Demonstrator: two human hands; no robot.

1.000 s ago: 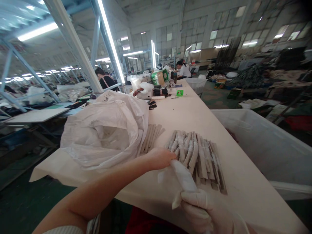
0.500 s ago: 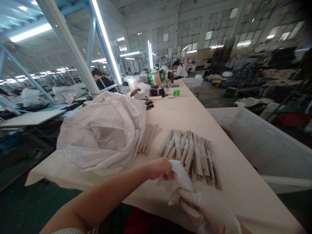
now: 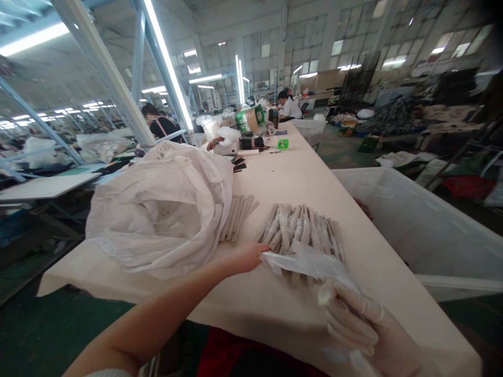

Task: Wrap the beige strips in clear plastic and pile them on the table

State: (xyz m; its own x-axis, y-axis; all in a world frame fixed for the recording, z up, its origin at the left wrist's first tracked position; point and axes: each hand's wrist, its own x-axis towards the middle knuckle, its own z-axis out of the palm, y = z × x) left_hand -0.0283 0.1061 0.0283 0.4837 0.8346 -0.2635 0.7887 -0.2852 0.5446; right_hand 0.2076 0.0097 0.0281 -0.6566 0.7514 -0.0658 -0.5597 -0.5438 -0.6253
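Note:
My bare left hand [image 3: 251,256] pinches one end of a thin translucent plastic sheet [image 3: 306,263]. The other end runs into my gloved right hand [image 3: 349,317], whose fingers are closed around it, so the plastic is stretched between the two. Just behind it lies a row of flat grey-beige strips [image 3: 302,225], several of them wrapped in clear plastic. The sheet hides the near ends of some strips. Left of that row, more bare strips [image 3: 236,217] lie side by side against a large white sack [image 3: 157,209], whose mouth gapes toward me.
The long pale table [image 3: 283,178] stretches away from me. On its far part stand plastic bags [image 3: 228,139], a green box [image 3: 251,119] and a small green tray [image 3: 283,144]. A big white bin [image 3: 424,230] stands along the right edge. Two people sit farther back.
My hands have moved apart, the right one to the right, and the plastic between them has gone from bunched to stretched. The view has shifted slightly.

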